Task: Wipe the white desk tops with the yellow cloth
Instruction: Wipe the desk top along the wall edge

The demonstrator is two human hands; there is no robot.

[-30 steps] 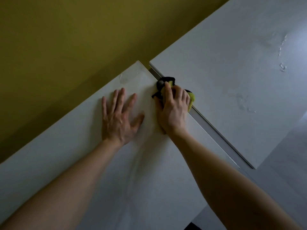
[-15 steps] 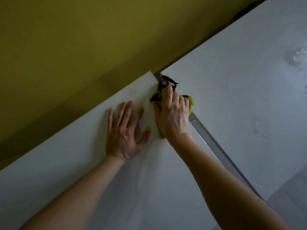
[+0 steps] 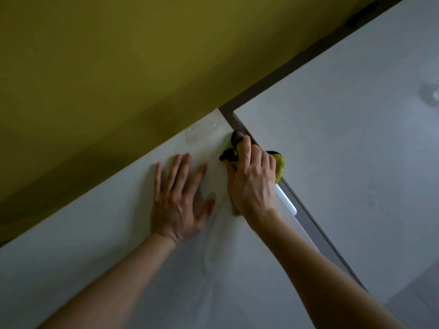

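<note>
1. Yellow microfibre cloth with black trim (image 3: pixel 279 165) is lying bunched at the white bench top's (image 3: pixel 118 233) far corner, the right hand (image 3: pixel 251 184) clamping down on it.
2. Left hand (image 3: pixel 178 203) is resting flat, fingers spread.
3. Cloth is risking slipping into the dark gap (image 3: pixel 306 219) between benches.

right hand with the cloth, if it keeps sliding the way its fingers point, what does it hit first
The right hand, pressing the yellow cloth, points toward the desk's far corner. It would likely run off that corner toward the olive-yellow wall; depth is unclear.
</note>
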